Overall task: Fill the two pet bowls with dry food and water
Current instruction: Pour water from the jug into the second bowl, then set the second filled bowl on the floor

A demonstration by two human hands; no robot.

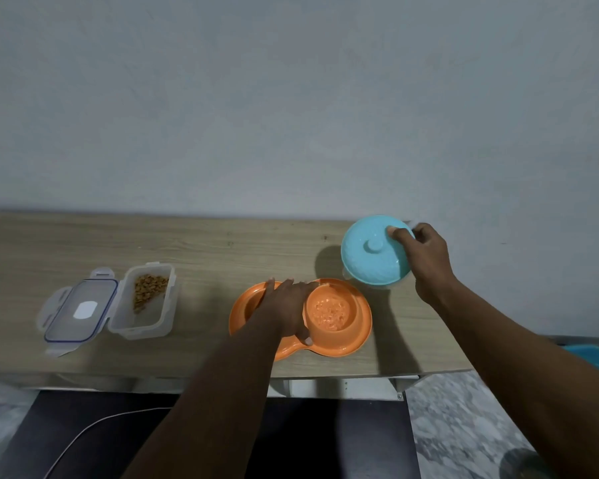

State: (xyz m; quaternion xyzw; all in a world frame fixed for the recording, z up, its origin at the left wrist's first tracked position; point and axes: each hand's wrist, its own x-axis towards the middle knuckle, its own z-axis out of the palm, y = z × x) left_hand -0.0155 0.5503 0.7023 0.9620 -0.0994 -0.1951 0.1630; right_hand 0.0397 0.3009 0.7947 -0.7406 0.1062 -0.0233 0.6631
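Note:
An orange double pet bowl (357, 326) lies on the wooden table (194, 243). Its right cup (330, 312) holds rippling water. My left hand (287, 305) lies flat over the left cup and hides its inside, thumb on the front rim. A jug with a light blue lid (370, 261) stands just behind the bowl on the right; my right hand (424, 257) grips it at its right side, thumb on the lid. A clear plastic box (142, 305) with brown dry food (149, 288) sits open at the left.
The box's clear lid (78, 311) with a blue seal lies flat to its left. The wall rises right behind the table. A blue object (595, 357) shows past the table's right end. A white cable (94, 430) runs over the dark floor below.

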